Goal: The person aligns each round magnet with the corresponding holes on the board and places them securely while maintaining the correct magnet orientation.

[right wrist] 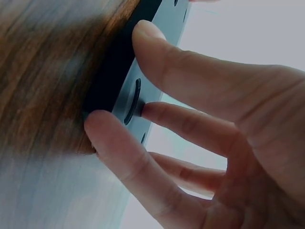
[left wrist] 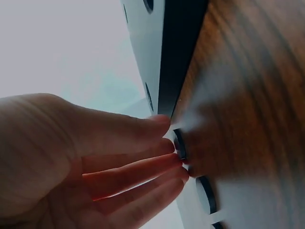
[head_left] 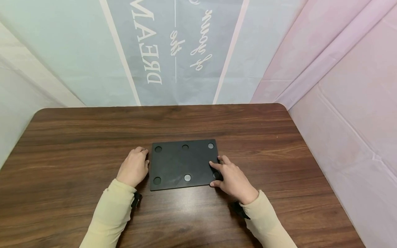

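A flat black board (head_left: 183, 165) with several round recesses lies on the table between the hands. Two of its recesses look light grey in the head view, the others dark. My right hand (head_left: 234, 179) grips the board's near right corner, thumb at the front edge and fingers over the top and right side. Beside the board's left edge, my left hand (head_left: 133, 167) rests low with fingers loosely bent. Several black discs (left wrist: 206, 194) show on the table by its fingertips in the left wrist view; the hand hides them from the head view. Whether fingertips touch the closest disc is unclear.
The brown wood-grain table (head_left: 93, 134) has rounded far corners. Behind it hangs a pale blue printed cloth (head_left: 176, 69), with a pinkish cloth (head_left: 350, 113) along the right side.
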A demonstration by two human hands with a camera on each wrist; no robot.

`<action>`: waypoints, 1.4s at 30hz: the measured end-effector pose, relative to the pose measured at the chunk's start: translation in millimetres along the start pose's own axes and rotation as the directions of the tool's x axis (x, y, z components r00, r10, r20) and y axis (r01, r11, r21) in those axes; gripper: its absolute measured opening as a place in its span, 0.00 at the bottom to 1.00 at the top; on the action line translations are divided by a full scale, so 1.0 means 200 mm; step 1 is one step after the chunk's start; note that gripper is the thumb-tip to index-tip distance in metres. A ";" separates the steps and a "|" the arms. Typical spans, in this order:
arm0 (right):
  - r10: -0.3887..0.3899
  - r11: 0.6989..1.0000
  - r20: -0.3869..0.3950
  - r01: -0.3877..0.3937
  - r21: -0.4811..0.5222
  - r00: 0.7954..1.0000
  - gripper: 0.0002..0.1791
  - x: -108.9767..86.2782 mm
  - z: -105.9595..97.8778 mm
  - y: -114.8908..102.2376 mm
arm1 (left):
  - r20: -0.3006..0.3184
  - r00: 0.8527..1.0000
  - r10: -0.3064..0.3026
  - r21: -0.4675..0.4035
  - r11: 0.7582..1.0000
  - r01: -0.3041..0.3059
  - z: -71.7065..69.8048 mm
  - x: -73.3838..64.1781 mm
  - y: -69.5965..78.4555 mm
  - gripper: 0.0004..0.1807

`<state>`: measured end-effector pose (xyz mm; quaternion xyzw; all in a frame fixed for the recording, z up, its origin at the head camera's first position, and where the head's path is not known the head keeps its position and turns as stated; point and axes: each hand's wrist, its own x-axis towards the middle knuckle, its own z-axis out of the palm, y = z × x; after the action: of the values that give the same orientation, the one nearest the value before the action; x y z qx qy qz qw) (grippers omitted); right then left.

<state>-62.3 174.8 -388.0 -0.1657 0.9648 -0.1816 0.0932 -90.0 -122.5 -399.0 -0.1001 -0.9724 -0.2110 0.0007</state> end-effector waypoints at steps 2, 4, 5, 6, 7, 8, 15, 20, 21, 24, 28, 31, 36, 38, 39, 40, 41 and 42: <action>-0.001 1.000 0.001 0.001 0.000 1.000 0.35 0.00 0.00 0.00 | -0.001 1.000 -0.003 -0.005 1.000 0.003 0.00 0.01 0.00 0.16; 0.000 1.000 0.000 0.000 0.002 1.000 0.35 0.00 0.00 0.00 | 0.000 1.000 -0.007 -0.011 1.000 0.007 0.00 0.02 -0.01 0.15; -0.002 1.000 -0.002 0.002 0.000 1.000 0.35 -0.01 0.00 0.00 | 0.000 1.000 -0.008 -0.015 1.000 0.008 0.00 0.03 -0.01 0.15; 0.000 1.000 -0.002 0.000 0.003 1.000 0.36 -0.01 0.00 0.00 | -0.003 1.000 -0.011 -0.017 1.000 0.011 0.00 0.03 -0.01 0.15; 0.002 1.000 -0.002 -0.002 0.004 1.000 0.36 -0.01 0.00 0.00 | -0.005 1.000 -0.012 -0.020 1.000 0.012 0.01 0.04 -0.01 0.14; 0.005 1.000 -0.003 -0.005 0.004 1.000 0.36 -0.01 0.00 0.01 | -0.008 1.000 -0.013 -0.023 1.000 0.013 0.01 0.04 -0.01 0.14; 0.015 1.000 -0.005 -0.015 0.010 1.000 0.36 -0.02 0.00 0.01 | -0.029 0.999 -0.031 -0.041 0.999 0.030 0.01 0.07 0.01 0.12; 0.015 1.000 -0.003 -0.015 0.014 1.000 0.36 -0.02 0.00 0.01 | -0.047 0.998 -0.050 -0.044 0.998 0.048 0.01 0.08 0.01 0.10; 0.015 1.000 -0.003 -0.015 0.014 1.000 0.36 -0.02 0.00 0.01 | -0.049 0.997 -0.053 -0.045 0.998 0.051 0.01 0.08 0.01 0.09; 0.014 1.000 -0.003 -0.014 0.016 1.000 0.36 -0.02 0.00 0.01 | -0.061 0.996 -0.060 -0.041 0.997 0.058 0.01 0.08 0.00 0.08; 0.007 1.000 -0.003 -0.007 0.022 1.000 0.36 -0.01 0.00 0.01 | -0.074 0.995 -0.070 -0.034 0.997 0.068 0.01 0.09 0.00 0.08; 0.003 1.000 -0.002 -0.003 0.027 1.000 0.36 -0.01 0.01 0.01 | -0.072 0.994 -0.082 -0.033 0.996 0.080 0.01 0.09 0.00 0.07; 0.001 1.000 -0.005 -0.001 0.022 1.000 0.36 -0.01 0.01 0.01 | -0.071 0.993 -0.098 -0.027 0.995 0.097 0.01 0.09 0.00 0.06; 0.001 1.000 -0.005 0.000 0.018 1.000 0.36 -0.01 0.01 0.01 | -0.071 0.992 -0.102 -0.025 0.995 0.100 0.01 0.09 0.00 0.06; 0.001 1.000 -0.005 -0.001 0.017 1.000 0.36 -0.01 0.01 0.01 | -0.070 0.992 -0.103 -0.025 0.994 0.102 0.01 0.10 0.00 0.06; 0.001 1.000 -0.004 -0.001 0.016 1.000 0.36 0.00 0.01 0.01 | -0.068 0.992 -0.105 -0.025 0.994 0.104 0.02 0.10 0.00 0.06; 0.001 1.000 -0.004 -0.001 0.015 1.000 0.36 0.00 0.01 0.01 | -0.067 0.992 -0.108 -0.026 0.994 0.106 0.01 0.10 0.00 0.06; 0.001 1.000 -0.003 -0.001 0.014 1.000 0.36 0.00 0.01 0.01 | -0.063 0.992 -0.110 -0.028 0.994 0.109 0.01 0.10 0.00 0.06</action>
<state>-62.2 177.1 -389.9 -0.1641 0.9637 -0.1887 0.0930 -108.7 -117.1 -400.5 -0.0398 -0.9732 -0.2258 0.0194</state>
